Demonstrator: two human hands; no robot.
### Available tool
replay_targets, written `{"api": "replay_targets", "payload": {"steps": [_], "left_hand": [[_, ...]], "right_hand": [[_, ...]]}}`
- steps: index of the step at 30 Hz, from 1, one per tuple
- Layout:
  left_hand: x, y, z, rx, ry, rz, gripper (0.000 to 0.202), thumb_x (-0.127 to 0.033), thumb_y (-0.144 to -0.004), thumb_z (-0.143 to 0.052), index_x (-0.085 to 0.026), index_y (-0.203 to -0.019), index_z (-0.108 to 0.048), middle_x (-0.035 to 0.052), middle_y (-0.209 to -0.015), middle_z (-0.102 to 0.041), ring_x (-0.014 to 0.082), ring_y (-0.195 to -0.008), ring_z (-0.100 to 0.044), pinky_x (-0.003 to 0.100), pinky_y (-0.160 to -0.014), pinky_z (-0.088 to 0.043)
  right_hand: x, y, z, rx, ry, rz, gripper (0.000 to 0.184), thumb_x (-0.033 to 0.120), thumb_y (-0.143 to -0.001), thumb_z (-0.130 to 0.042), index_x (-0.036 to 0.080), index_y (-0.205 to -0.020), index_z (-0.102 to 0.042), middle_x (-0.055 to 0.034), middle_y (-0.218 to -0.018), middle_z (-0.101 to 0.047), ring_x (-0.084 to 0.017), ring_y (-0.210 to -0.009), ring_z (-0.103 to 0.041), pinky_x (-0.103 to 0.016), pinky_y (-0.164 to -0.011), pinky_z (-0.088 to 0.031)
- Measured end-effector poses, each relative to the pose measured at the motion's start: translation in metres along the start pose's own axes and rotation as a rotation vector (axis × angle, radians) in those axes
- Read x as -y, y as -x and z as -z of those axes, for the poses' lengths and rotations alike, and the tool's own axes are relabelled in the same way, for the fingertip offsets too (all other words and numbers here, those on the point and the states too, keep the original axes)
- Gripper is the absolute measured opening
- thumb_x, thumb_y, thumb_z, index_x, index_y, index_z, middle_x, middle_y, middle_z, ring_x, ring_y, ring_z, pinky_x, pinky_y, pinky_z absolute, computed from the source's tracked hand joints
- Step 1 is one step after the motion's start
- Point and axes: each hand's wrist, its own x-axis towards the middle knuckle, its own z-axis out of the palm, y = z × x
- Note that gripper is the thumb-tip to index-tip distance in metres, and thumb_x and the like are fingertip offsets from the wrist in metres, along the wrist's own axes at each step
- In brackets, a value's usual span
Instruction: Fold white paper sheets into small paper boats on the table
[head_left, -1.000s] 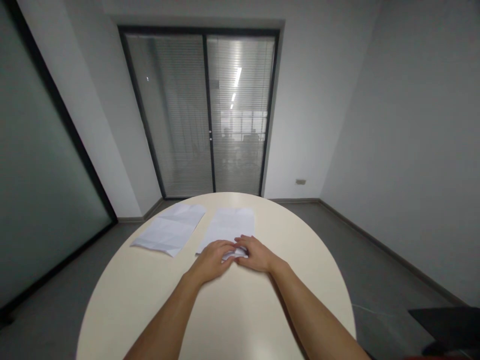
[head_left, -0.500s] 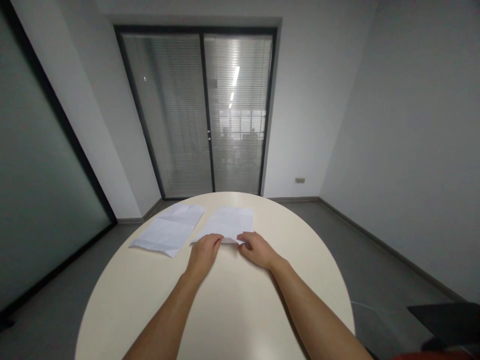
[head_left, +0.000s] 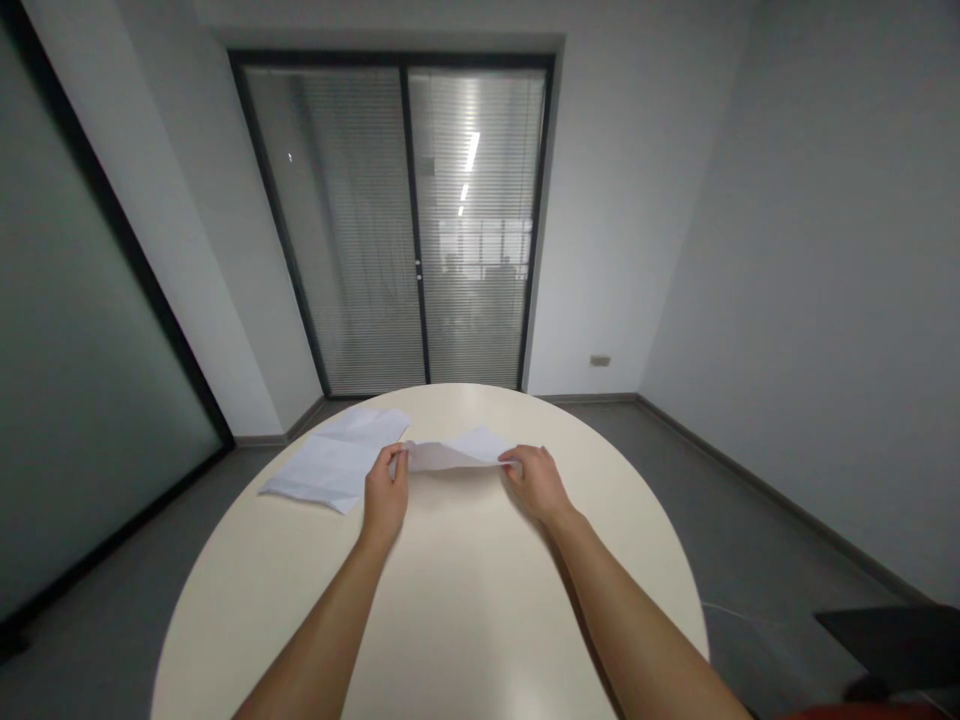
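Observation:
A white sheet of paper [head_left: 454, 456] stretches between my two hands, its near edge raised off the table and slightly bowed. My left hand [head_left: 387, 490] pinches the sheet's left end between thumb and fingers. At the other end, my right hand [head_left: 535, 480] grips the right corner in the same way. Another creased sheet of paper [head_left: 330, 462] lies flat on the table to the left, partly behind my left hand.
The round cream table [head_left: 450, 600] fills the foreground. Beyond it stands a dark-framed glass door [head_left: 416, 230] with blinds. A black flat object [head_left: 892, 640] is at the lower right, and a wall socket [head_left: 600, 360] sits low on the wall.
Both hands have moved apart and slightly away from me. The near edge of the held sheet has come up off the table. The left sheet has not moved.

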Motion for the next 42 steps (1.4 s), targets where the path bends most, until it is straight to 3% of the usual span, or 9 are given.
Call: {"api": "replay_targets", "payload": {"steps": [4, 10, 15, 18, 23, 27, 32, 36, 42], "left_hand": [[0.007, -0.008, 0.007, -0.061, 0.102, 0.052, 0.032, -0.046, -0.090, -0.055, -0.018, -0.102, -0.066, 0.0089, -0.101, -0.074, 0.0244, -0.100, -0.069, 0.037, -0.095, -0.051], [0.023, -0.016, 0.007, -0.173, 0.220, 0.184, 0.033, -0.044, -0.084, -0.063, -0.016, -0.100, -0.067, 0.0091, -0.094, -0.076, 0.0233, -0.089, -0.072, 0.036, -0.086, -0.056], [0.022, -0.016, 0.005, -0.162, 0.302, 0.243, 0.031, -0.041, -0.083, -0.066, -0.016, -0.100, -0.068, 0.0083, -0.092, -0.076, 0.0219, -0.087, -0.073, 0.034, -0.084, -0.058], [0.017, -0.016, 0.004, -0.178, 0.299, 0.280, 0.031, -0.041, -0.083, -0.068, -0.015, -0.100, -0.068, 0.0081, -0.088, -0.077, 0.0215, -0.084, -0.073, 0.034, -0.082, -0.058], [0.016, -0.016, 0.006, -0.193, 0.210, 0.318, 0.029, -0.037, -0.083, -0.067, -0.014, -0.101, -0.070, 0.0089, -0.086, -0.077, 0.0228, -0.086, -0.074, 0.035, -0.084, -0.058], [0.020, -0.014, 0.008, -0.140, 0.024, 0.352, 0.026, -0.032, -0.084, -0.064, -0.014, -0.102, -0.071, 0.0101, -0.086, -0.078, 0.0243, -0.086, -0.074, 0.035, -0.082, -0.058], [0.027, -0.011, 0.009, -0.082, -0.092, 0.378, 0.021, -0.025, -0.082, -0.062, -0.015, -0.100, -0.070, 0.0112, -0.090, -0.077, 0.0247, -0.088, -0.074, 0.036, -0.083, -0.058], [0.027, -0.003, 0.007, -0.038, -0.172, 0.387, 0.031, -0.020, -0.083, -0.059, -0.015, -0.112, -0.066, 0.0126, -0.105, -0.076, 0.0253, -0.098, -0.072, 0.039, -0.092, -0.055], [0.012, 0.015, -0.002, 0.174, -0.518, -0.033, 0.049, -0.018, -0.085, -0.058, -0.016, -0.134, -0.059, 0.0159, -0.152, -0.049, 0.0289, -0.139, -0.049, 0.043, -0.116, -0.039]], "right_hand": [[-0.009, -0.001, 0.007, -0.063, -0.091, -0.073, 0.021, 0.025, -0.087, -0.061, 0.023, -0.103, -0.074, -0.0070, -0.109, -0.075, -0.028, -0.109, -0.065, -0.046, -0.108, -0.039], [-0.024, -0.009, -0.001, -0.350, -0.584, -0.058, 0.045, 0.040, -0.084, -0.068, 0.024, -0.125, -0.061, -0.0082, -0.125, -0.065, -0.024, -0.110, -0.062, -0.041, -0.101, -0.048], [-0.021, -0.014, -0.002, -0.526, -0.889, -0.078, 0.058, 0.044, -0.085, -0.067, 0.026, -0.137, -0.048, 0.0023, -0.085, -0.059, -0.016, -0.080, -0.059, -0.032, -0.080, -0.052], [-0.018, -0.013, -0.002, -0.489, -0.945, -0.107, 0.059, 0.045, -0.085, -0.066, 0.025, -0.136, -0.047, 0.0054, -0.076, -0.054, -0.014, -0.073, -0.055, -0.028, -0.070, -0.048], [-0.016, -0.011, -0.006, -0.431, -0.899, -0.184, 0.052, 0.049, -0.083, -0.066, 0.019, -0.124, -0.057, 0.0085, -0.063, -0.046, -0.012, -0.058, -0.045, -0.024, -0.056, -0.037], [-0.017, -0.011, -0.006, -0.479, -0.819, -0.238, 0.051, 0.052, -0.083, -0.065, 0.017, -0.120, -0.060, 0.0051, -0.066, -0.055, -0.013, -0.058, -0.048, -0.025, -0.054, -0.037], [-0.023, -0.009, -0.002, -0.489, -0.565, -0.277, 0.040, 0.048, -0.085, -0.060, 0.015, -0.106, -0.069, -0.0083, -0.092, -0.070, -0.019, -0.072, -0.059, -0.034, -0.070, -0.049], [-0.022, -0.007, 0.002, -0.520, -0.328, -0.157, 0.035, 0.042, -0.090, -0.054, 0.017, -0.108, -0.072, -0.0143, -0.117, -0.067, -0.025, -0.096, -0.063, -0.044, -0.092, -0.050], [0.013, 0.007, -0.005, -0.241, -0.069, -0.027, 0.040, 0.041, -0.098, -0.047, 0.019, -0.122, -0.071, -0.0153, -0.147, -0.050, -0.031, -0.137, -0.043, -0.050, -0.116, -0.035]]}}
